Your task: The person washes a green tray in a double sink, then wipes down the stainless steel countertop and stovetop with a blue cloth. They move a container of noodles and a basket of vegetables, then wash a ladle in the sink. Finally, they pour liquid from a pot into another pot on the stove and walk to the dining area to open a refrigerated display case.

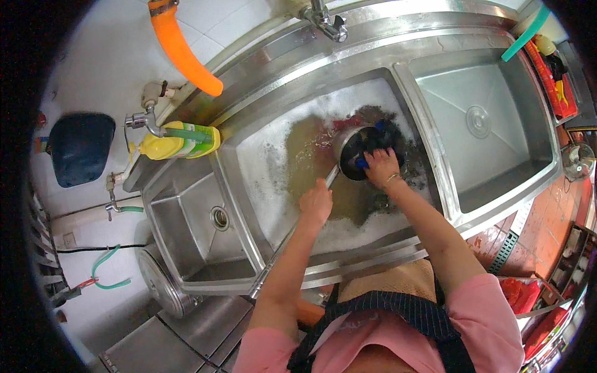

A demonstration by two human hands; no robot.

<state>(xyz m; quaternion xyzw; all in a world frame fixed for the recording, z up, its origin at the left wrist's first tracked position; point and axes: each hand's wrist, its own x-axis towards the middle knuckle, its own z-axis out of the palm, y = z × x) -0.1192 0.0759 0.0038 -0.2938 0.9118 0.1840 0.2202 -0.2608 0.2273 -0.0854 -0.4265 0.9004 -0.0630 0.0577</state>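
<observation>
My left hand [316, 201] grips the long metal handle of a round metal ladle [344, 148], whose bowl lies tilted in the middle sink basin. Over the bowl's opening is my right hand [382, 167], its fingers pressed on a dark scrubbing pad or cloth with blue parts [373, 140]; its exact kind cannot be told. Brownish water with white suds [266, 163] fills the basin around them. Something reddish shows in the water behind the ladle. The handle runs back over the basin's front rim, beneath my left forearm.
A small basin [186, 219] stands left and a larger one [466, 102] right. A yellow detergent bottle [163, 141] lies by the left tap [143, 120]. An orange hose [182, 51] hangs from above, a green hose [527, 35] at right. A round metal lid [158, 279] leans below left.
</observation>
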